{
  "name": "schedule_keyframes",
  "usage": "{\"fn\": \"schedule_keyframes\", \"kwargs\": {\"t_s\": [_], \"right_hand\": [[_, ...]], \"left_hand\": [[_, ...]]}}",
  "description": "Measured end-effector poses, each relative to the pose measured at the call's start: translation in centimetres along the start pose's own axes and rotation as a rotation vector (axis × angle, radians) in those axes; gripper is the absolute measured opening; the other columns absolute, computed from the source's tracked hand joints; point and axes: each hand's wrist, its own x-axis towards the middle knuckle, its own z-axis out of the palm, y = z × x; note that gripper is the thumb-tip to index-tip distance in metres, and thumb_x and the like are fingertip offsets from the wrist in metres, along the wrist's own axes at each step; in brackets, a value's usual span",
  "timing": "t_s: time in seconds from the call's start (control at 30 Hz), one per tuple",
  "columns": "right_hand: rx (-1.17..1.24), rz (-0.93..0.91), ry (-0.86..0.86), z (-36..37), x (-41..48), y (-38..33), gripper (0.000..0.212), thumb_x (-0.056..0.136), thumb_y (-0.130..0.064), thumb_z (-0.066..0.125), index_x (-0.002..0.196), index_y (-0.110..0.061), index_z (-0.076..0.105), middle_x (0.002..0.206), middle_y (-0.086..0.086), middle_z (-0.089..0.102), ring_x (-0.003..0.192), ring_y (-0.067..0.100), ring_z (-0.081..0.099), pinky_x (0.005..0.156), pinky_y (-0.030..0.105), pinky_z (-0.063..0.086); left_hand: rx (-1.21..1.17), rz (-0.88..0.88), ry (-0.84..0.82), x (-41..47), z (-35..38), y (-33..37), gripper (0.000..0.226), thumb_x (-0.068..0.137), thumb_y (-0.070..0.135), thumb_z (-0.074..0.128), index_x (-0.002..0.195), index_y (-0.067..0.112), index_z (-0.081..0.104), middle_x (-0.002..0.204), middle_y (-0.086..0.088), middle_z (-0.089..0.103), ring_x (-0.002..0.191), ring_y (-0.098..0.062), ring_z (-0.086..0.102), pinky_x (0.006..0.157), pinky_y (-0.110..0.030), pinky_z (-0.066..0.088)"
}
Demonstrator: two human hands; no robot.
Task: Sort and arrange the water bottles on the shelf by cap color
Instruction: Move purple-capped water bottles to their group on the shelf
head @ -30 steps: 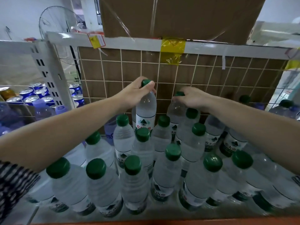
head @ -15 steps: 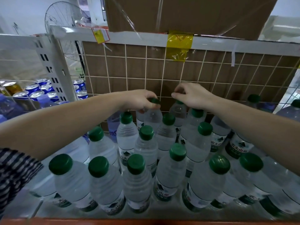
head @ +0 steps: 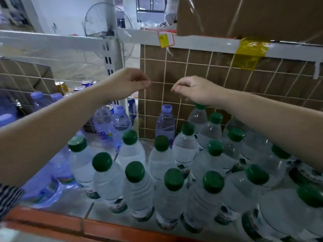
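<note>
Above the back row of the shelf (head: 113, 227), the left hand (head: 128, 82) and right hand (head: 195, 89) hovered with fingers loosely curled, holding nothing. Upright green-capped bottles (head: 134, 172) packed the middle and right; 1 purple-capped bottle (head: 165, 119) stood against the wire grid (head: 192, 67) among them, probably the next to move. Pinching its neck and lifting straight up would spare its neighbours. More purple-capped bottles (head: 120, 117) stood left, and the bay beyond held cans (head: 79, 88).
</note>
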Motion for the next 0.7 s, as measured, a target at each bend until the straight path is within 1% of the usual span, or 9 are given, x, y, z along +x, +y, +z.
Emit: {"fn": "schedule_keyframes", "kwargs": {"t_s": [0.07, 0.13, 0.17, 0.27, 0.33, 0.43, 0.53, 0.57, 0.7], "right_hand": [[-0.024, 0.003, -0.03, 1.3, 1.2, -0.8, 0.042, 0.097, -0.051, 0.048, 0.125, -0.024, 0.062, 0.111, -0.011, 0.061, 0.1, 0.01, 0.057, 0.076, 0.023, 0.042], [-0.106, 0.033, -0.063, 2.7, 2.3, -1.4, 0.046, 0.096, -0.054, 0.047, 0.128, -0.023, 0.059, 0.115, -0.009, 0.058, 0.1, 0.01, 0.053, 0.075, 0.023, 0.039], [-0.155, 0.052, -0.088, 3.3, 2.8, -1.5, 0.049, 0.096, -0.054, 0.047, 0.13, -0.021, 0.058, 0.117, -0.007, 0.059, 0.1, 0.011, 0.052, 0.075, 0.023, 0.039], [-0.213, 0.104, -0.151, 4.8, 3.8, -1.5, 0.05, 0.096, -0.053, 0.047, 0.13, -0.017, 0.058, 0.125, 0.002, 0.063, 0.102, 0.015, 0.056, 0.082, 0.028, 0.041], [-0.215, 0.142, -0.153, 5.5, 4.2, -1.3, 0.047, 0.096, -0.052, 0.05, 0.125, -0.017, 0.06, 0.12, 0.003, 0.064, 0.1, 0.017, 0.058, 0.082, 0.029, 0.044], [-0.266, 0.183, -0.174, 6.5, 4.4, -0.9, 0.044, 0.092, -0.048, 0.059, 0.123, -0.017, 0.061, 0.117, 0.003, 0.064, 0.096, 0.017, 0.058, 0.078, 0.028, 0.044], [-0.351, 0.204, -0.153, 7.0, 4.4, -0.4, 0.046, 0.083, -0.043, 0.072, 0.118, -0.014, 0.062, 0.108, 0.002, 0.062, 0.093, 0.018, 0.056, 0.075, 0.027, 0.041], [-0.365, 0.208, -0.142, 7.0, 4.5, -0.2, 0.044, 0.082, -0.042, 0.075, 0.114, -0.014, 0.063, 0.104, 0.002, 0.062, 0.09, 0.019, 0.056, 0.072, 0.027, 0.039], [-0.365, 0.203, -0.134, 7.2, 4.8, 0.0, 0.032, 0.081, -0.04, 0.075, 0.099, -0.017, 0.062, 0.087, -0.001, 0.061, 0.076, 0.015, 0.055, 0.058, 0.028, 0.037]], "left_hand": [[0.033, -0.039, 0.0, -0.7, -0.8, -2.6, 0.023, 0.09, 0.036, 0.065, 0.1, 0.016, 0.069, 0.105, -0.01, 0.072, 0.106, -0.032, 0.064, 0.102, -0.049, 0.046], [0.001, -0.073, -0.006, -1.1, -1.1, -5.3, 0.011, 0.093, 0.031, 0.064, 0.096, 0.021, 0.068, 0.103, -0.007, 0.071, 0.104, -0.029, 0.064, 0.102, -0.045, 0.046], [-0.02, -0.086, -0.008, -1.3, -1.0, -6.4, 0.004, 0.095, 0.027, 0.062, 0.093, 0.027, 0.065, 0.099, -0.003, 0.069, 0.1, -0.025, 0.063, 0.098, -0.041, 0.047], [-0.03, -0.123, 0.004, -1.4, -0.3, -9.5, 0.004, 0.094, 0.031, 0.062, 0.097, 0.033, 0.06, 0.094, 0.005, 0.066, 0.09, -0.02, 0.062, 0.084, -0.04, 0.05], [-0.085, -0.157, -0.015, -1.3, 0.1, -10.5, 0.014, 0.092, 0.034, 0.064, 0.105, 0.029, 0.058, 0.097, -0.001, 0.067, 0.086, -0.023, 0.06, 0.077, -0.04, 0.05], [-0.111, -0.236, -0.012, -1.5, 1.0, -11.7, 0.025, 0.089, 0.038, 0.067, 0.108, 0.024, 0.058, 0.1, -0.005, 0.066, 0.09, -0.021, 0.063, 0.083, -0.038, 0.052], [-0.091, -0.266, 0.03, -1.9, 1.6, -12.6, 0.019, 0.087, 0.04, 0.069, 0.096, 0.026, 0.06, 0.086, 0.007, 0.063, 0.074, -0.003, 0.057, 0.063, -0.016, 0.046], [-0.104, -0.271, 0.03, -1.9, 1.7, -12.6, 0.016, 0.087, 0.039, 0.07, 0.09, 0.027, 0.06, 0.082, 0.009, 0.063, 0.071, -0.001, 0.056, 0.059, -0.014, 0.043], [-0.09, -0.284, 0.021, -1.9, 1.3, -12.3, 0.022, 0.087, 0.04, 0.07, 0.093, 0.019, 0.066, 0.084, 0.001, 0.066, 0.076, -0.012, 0.058, 0.066, -0.024, 0.044]]}}
